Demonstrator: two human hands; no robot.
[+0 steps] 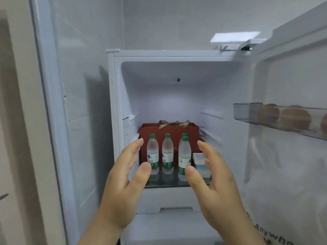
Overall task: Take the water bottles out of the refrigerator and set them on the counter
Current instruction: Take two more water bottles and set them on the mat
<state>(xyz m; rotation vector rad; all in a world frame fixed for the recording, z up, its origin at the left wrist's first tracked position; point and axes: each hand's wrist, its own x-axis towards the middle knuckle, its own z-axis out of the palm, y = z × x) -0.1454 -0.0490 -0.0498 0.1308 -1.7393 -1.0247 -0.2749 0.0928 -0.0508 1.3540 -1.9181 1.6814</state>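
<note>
Both hands, left [123, 188] and right [215, 184], spread wide and empty before 4 bottles [167, 153] in the fridge [177, 96].

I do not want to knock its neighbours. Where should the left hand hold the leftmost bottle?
Grip the leftmost bottle round its labelled middle, coming from the front-left with the open left hand. It stands upright, that side is free, and the middle bottle stands apart on its right.

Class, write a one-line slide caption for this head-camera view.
Both open hands, left hand and right hand, reach toward green-capped water bottles on the open refrigerator's glass shelf.
</note>
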